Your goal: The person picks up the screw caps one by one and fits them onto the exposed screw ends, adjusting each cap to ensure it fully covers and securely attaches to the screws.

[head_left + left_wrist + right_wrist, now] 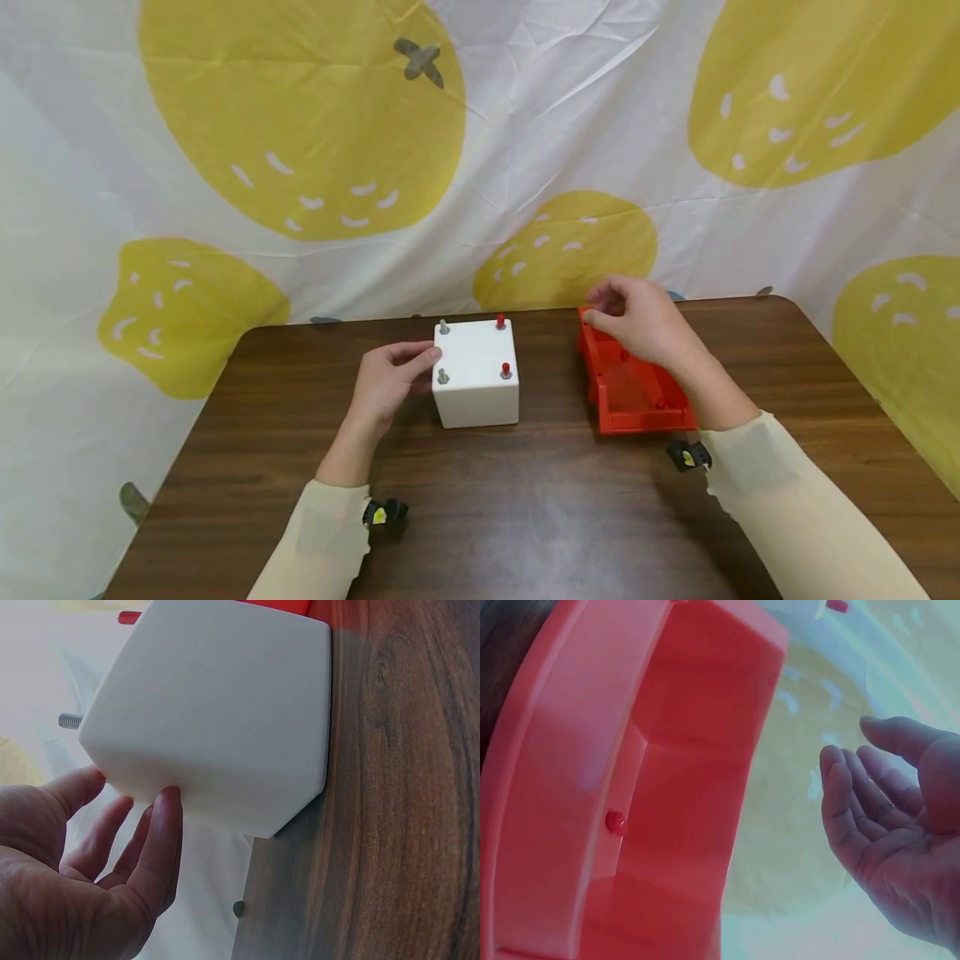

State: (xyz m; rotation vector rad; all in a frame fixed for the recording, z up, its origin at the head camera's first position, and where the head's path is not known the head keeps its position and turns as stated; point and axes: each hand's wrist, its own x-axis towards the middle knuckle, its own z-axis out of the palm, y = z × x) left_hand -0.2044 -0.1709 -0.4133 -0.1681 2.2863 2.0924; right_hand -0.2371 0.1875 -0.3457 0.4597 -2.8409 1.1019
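white block | top bolts: two grey, two red-tipped | red tray, block's right

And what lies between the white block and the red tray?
Just a bare stretch of brown tabletop between the white block and the red tray; the head view shows it.

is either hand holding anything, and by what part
Nothing appears gripped: the left hand only touches the white block, fingertips on its left side, thumb at its top edge; the right hand is empty.

Gap between white block and red tray, curtain behind
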